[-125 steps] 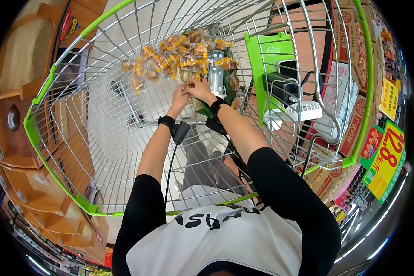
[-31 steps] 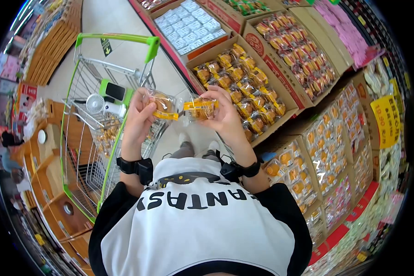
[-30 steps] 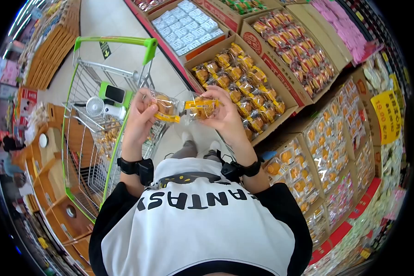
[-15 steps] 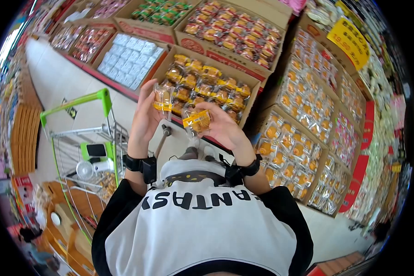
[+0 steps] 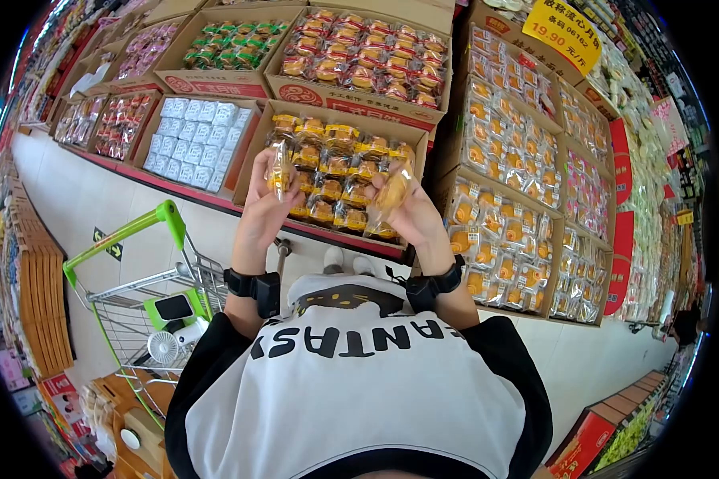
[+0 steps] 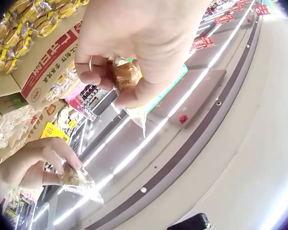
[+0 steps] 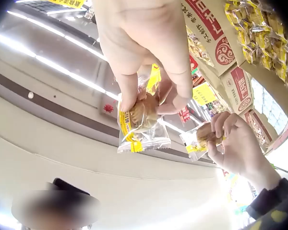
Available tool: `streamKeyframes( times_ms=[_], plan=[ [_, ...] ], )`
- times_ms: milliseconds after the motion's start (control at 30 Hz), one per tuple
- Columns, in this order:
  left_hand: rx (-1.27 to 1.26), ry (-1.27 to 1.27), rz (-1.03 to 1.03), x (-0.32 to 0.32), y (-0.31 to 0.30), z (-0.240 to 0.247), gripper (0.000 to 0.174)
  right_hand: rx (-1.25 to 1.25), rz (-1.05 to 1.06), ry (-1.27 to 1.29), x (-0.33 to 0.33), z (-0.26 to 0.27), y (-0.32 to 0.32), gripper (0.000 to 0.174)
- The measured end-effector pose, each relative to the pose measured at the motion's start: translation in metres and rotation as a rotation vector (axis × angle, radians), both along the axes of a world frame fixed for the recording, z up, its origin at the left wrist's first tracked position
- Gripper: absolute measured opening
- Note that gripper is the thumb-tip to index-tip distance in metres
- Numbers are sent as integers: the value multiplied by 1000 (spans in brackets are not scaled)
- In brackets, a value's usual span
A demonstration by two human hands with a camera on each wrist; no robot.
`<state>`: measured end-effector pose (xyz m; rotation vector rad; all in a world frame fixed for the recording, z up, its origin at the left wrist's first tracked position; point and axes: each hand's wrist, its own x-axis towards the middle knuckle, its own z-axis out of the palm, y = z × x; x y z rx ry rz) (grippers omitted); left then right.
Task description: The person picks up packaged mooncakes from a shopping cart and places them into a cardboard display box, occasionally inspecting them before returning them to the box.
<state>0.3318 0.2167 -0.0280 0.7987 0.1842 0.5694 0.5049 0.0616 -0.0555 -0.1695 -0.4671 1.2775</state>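
Note:
My left hand (image 5: 262, 203) pinches a mooncake (image 5: 279, 170) in clear wrap with a yellow band, its narrow edge toward the head camera. Another wrapped mooncake (image 7: 144, 114) is between the thumb and fingers of my right hand (image 5: 417, 217), its clear wrapper end hanging past the fingertips in the right wrist view. The two hands are apart, both raised in front of an open carton (image 5: 250, 148). Rows of similar yellow-banded mooncakes (image 5: 327, 188) fill that carton.
At left stands a green-handled shopping cart (image 5: 124, 239) carrying a small white fan (image 5: 163, 346). White-wrapped packs (image 5: 192, 144) lie left of the carton, red-wrapped mooncakes (image 5: 367, 60) behind it. Cartons of clear-wrapped mooncakes (image 5: 495, 231) stand right, below a yellow price sign (image 5: 562, 32).
Earlier, both hands were down inside the cart among bagged goods. Since then the body has turned toward the cartons, and the hands with the two mooncakes have moved apart and turned them edge-on.

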Motion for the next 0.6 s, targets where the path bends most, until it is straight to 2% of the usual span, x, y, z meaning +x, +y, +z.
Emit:
streamKeyframes(
  times_ms=[67, 100, 167, 267, 333, 367, 433, 467, 533, 600],
  plan=[
    [-19, -6, -17, 4, 0, 1, 69, -2, 54, 117, 1, 16, -1, 48],
    [-19, 13, -21, 7, -1, 5, 63, -2, 46, 116, 1, 23, -1, 48],
    [-17, 33, -33, 13, -3, 11, 57, -275, -77, 23, 0, 34, 0, 52],
    [-2, 132, 8, 18, 0, 13, 53, -242, -64, 111, 8, 24, 1, 43],
    [213, 250, 1, 24, 7, 4, 47, -287, -117, 88, 11, 15, 0, 41],
    [214, 250, -5, 29, 11, 0, 47, -333, -162, 64, 13, 10, -1, 40],
    [781, 373, 74, 42, 21, -9, 46, -336, -170, 124, 22, -5, -4, 39],
    [781, 374, 66, 48, 24, -14, 46, -339, -172, 182, 24, -9, -5, 37],
    [1304, 558, 187, 62, 30, -22, 48, -417, -218, 204, 25, 4, -8, 37],
    [1368, 529, 188, 82, 31, -29, 49, -492, -259, 288, 27, 6, -9, 39]
  ],
)
